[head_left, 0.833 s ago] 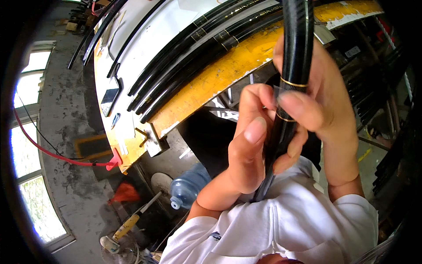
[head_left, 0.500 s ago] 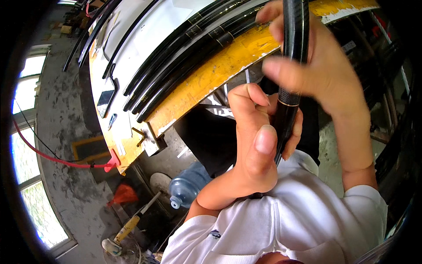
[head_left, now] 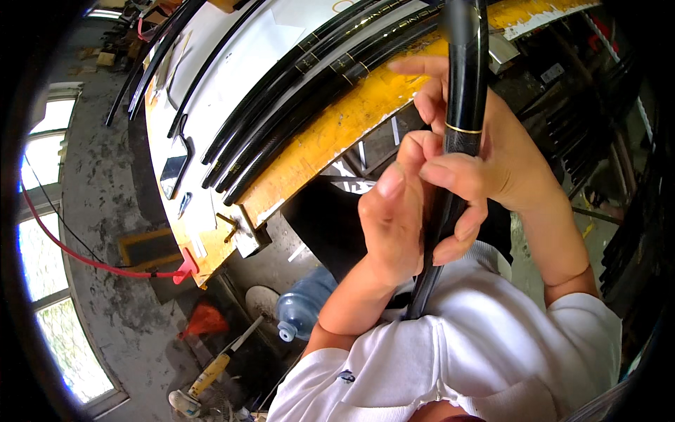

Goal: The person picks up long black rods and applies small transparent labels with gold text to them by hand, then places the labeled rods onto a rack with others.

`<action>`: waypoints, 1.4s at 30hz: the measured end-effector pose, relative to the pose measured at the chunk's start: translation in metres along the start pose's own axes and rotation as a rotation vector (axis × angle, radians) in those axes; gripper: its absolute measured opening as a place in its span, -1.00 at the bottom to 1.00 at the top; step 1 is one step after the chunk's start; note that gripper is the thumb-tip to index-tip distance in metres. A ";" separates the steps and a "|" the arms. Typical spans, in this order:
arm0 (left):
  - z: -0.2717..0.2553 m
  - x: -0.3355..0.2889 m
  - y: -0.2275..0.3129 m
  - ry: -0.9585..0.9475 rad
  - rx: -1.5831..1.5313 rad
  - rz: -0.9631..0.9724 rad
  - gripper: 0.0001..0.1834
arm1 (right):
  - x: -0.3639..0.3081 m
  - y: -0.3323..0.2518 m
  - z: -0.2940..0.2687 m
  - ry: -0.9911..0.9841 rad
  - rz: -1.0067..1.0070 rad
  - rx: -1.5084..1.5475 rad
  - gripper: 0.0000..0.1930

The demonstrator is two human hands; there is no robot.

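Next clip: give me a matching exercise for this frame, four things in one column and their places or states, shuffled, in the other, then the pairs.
Things
1. black rod
2. water bottle
3. red cable
4. phone

Places or states
A. lying on the white part of the bench top
B. held upright in both hands
C. running over the floor to the bench corner
D. on the floor under the bench

Pairs: 1-B, 2-D, 3-C, 4-A. The left hand and right hand both grip the rod.
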State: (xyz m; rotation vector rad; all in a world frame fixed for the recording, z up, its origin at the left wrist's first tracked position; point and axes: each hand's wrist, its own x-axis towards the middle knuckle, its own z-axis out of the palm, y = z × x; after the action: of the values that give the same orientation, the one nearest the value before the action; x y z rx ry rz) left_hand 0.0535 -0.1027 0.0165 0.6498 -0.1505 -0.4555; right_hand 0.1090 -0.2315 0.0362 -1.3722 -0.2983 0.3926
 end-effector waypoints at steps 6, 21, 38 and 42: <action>0.003 0.017 -0.005 -0.080 -0.135 -0.070 -0.70 | 0.031 -0.023 -0.011 0.437 -0.462 -0.072 -0.63; -0.005 0.025 -0.002 0.092 1.349 0.380 -0.60 | 0.053 -0.069 -0.244 0.562 -0.078 -0.465 -0.67; -0.005 0.036 0.033 0.333 2.022 0.841 -0.58 | -0.009 -0.022 -0.365 0.473 -0.218 -1.761 -0.62; -0.009 0.039 0.047 0.387 2.132 0.892 -0.41 | -0.004 -0.020 -0.377 0.404 -0.439 -1.749 -0.77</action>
State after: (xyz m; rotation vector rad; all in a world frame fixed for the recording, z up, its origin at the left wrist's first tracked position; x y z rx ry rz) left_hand 0.1082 -0.0825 0.0380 2.5462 -0.5227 0.9771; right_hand 0.2691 -0.5708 -0.0108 -2.9110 -0.6345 -0.7552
